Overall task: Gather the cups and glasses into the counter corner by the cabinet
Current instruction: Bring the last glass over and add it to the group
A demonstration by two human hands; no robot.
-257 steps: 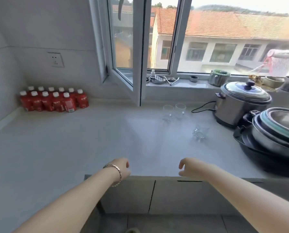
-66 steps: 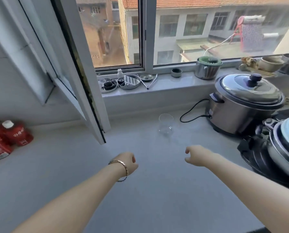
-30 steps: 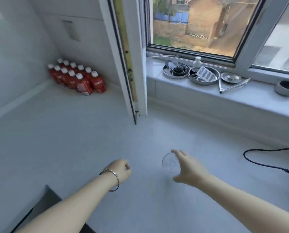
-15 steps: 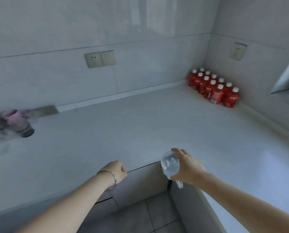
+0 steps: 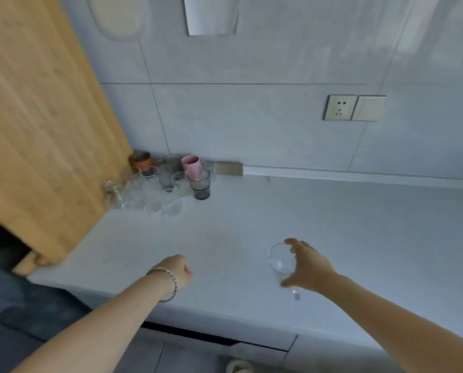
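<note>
1 clear glass (image 5: pixel 280 259) sits tilted in the right hand (image 5: pixel 309 266), grip wrapped round it above the desk (image 5: pixel 332 224), well apart from the cups (image 5: pixel 165 181) crowding the cabinet (image 5: pixel 44 130) corner; left hand (image 5: pixel 175 273) fisted, empty.

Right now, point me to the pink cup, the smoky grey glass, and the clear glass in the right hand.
pink cup (image 5: pixel 191 164), head view, on its outer wall.
smoky grey glass (image 5: pixel 200 188), head view, on its dark lower wall.
clear glass (image 5: pixel 278 258), head view, on its open mouth, beside the right hand (image 5: pixel 309 266).
</note>
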